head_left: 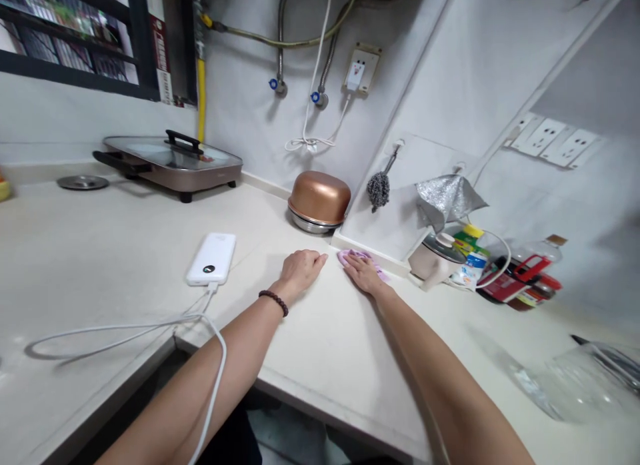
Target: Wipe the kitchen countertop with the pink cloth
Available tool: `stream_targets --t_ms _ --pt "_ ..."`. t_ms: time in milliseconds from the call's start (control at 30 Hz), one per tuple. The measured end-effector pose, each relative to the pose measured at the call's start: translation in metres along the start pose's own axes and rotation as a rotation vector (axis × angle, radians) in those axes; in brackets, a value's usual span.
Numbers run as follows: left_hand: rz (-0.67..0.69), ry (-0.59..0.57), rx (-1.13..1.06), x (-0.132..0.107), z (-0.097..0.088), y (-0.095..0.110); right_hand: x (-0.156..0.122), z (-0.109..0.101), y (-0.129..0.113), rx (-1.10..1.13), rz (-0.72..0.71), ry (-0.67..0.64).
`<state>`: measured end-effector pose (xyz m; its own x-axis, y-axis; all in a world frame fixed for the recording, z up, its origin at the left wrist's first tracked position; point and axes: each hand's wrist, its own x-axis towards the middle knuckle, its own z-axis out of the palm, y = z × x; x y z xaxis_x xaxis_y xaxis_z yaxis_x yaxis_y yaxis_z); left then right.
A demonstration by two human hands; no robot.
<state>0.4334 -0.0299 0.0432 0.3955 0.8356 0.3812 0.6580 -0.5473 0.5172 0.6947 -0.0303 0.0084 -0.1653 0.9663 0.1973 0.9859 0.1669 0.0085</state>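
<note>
My right hand (363, 272) lies flat, fingers stretched out, pressing on a pink cloth (350, 256) on the pale countertop (320, 332) close to the wall. My left hand (301, 268) rests on the counter just left of it, fingers curled under loosely with nothing visible in them; a dark bead bracelet circles the wrist. A white power bank (212, 258) lies to the left of that hand, with a white cable (125, 330) running off it toward the counter edge.
An upturned copper pot (319, 197) sits in the corner. An electric griddle with a glass lid (173, 160) stands back left. A small white cooker (434, 257), bottles and packets (505, 278) crowd the right wall. A clear glass bowl (575, 384) sits at far right.
</note>
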Motion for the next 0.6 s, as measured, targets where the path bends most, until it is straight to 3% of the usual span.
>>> stream_targets --t_ms 200,300,433,600 --pt "0.024 0.008 -0.001 0.001 -0.001 -0.005 0.060 0.007 -0.086 0.144 -0.169 -0.005" --pt "0.045 0.004 0.004 0.002 -0.001 -0.008 0.071 0.015 -0.109 0.160 -0.176 0.015" --pt "0.026 -0.035 0.034 0.000 -0.001 -0.009 0.057 0.014 -0.102 0.125 -0.128 -0.073" --pt "-0.018 -0.044 0.065 -0.001 -0.001 -0.010 0.011 0.002 -0.053 0.062 0.057 -0.143"
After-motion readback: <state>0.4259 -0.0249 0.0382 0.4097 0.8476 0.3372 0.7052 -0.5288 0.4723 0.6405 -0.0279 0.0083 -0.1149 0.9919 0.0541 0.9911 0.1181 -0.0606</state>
